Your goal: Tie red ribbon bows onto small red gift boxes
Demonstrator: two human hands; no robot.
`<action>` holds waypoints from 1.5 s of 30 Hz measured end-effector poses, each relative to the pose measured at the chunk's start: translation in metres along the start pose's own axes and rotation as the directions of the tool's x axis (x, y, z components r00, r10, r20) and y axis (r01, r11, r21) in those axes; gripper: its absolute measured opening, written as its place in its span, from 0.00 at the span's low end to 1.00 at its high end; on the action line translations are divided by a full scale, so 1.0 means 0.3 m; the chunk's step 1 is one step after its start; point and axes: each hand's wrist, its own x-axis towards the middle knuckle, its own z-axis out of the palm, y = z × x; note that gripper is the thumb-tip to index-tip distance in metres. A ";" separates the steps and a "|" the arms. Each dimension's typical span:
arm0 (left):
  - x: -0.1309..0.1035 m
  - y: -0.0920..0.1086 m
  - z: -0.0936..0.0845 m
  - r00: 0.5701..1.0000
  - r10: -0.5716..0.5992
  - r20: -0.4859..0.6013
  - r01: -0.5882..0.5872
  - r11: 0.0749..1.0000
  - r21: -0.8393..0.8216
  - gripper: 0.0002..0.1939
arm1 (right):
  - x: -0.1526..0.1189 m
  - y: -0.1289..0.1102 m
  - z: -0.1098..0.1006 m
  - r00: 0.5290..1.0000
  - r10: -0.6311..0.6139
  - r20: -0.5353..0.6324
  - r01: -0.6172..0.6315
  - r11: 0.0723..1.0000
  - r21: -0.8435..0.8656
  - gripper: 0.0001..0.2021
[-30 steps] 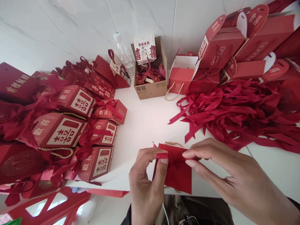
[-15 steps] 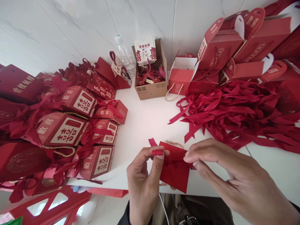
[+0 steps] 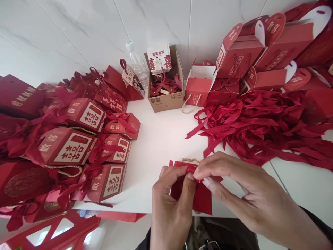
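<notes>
A small red box [image 3: 204, 199] with a gold cord handle [image 3: 190, 160] lies at the table's front edge, partly covered by my hands. Over its top, my left hand [image 3: 173, 198] pinches a red ribbon [image 3: 191, 168] between thumb and forefinger. My right hand [image 3: 231, 185] has its thumb and fingertips closed on the same ribbon, close beside the left fingertips. The fingers hide how the ribbon is looped or knotted. A short ribbon end [image 3: 171, 163] shows behind my left forefinger.
Red boxes with ribbon bows [image 3: 113, 184] crowd the left side. A heap of loose red ribbons [image 3: 249, 121] lies at right, with handled boxes [image 3: 239, 52] behind it. A cardboard box [image 3: 166, 101] and a plastic bottle [image 3: 137, 66] stand by the wall.
My left hand has moved right with its ribbon loop, bringing its fingertips up to my right hand's. The right fingertips have shifted slightly left over the red box.
</notes>
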 end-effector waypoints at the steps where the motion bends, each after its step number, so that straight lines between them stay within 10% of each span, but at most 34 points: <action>1: 0.004 0.002 -0.003 1.000 0.008 0.008 -0.008 1.000 0.015 0.10 | 0.003 0.000 0.002 1.000 0.002 -0.007 -0.002 1.000 -0.005 0.11; 14: -0.058 -0.025 0.062 0.997 -0.066 0.051 0.077 0.961 -0.264 0.15 | 0.012 -0.001 -0.004 0.999 0.029 -0.026 -0.030 0.999 -0.028 0.08; 20: -0.007 0.000 0.038 0.963 -0.094 0.252 0.136 0.978 -0.156 0.15 | 0.005 0.016 -0.020 0.997 0.067 -0.023 -0.067 0.998 -0.015 0.10; 45: 0.003 0.007 0.022 0.968 -0.104 0.227 0.126 0.989 -0.080 0.20 | -0.025 0.023 -0.014 0.971 0.211 -0.113 -0.221 0.972 -0.085 0.11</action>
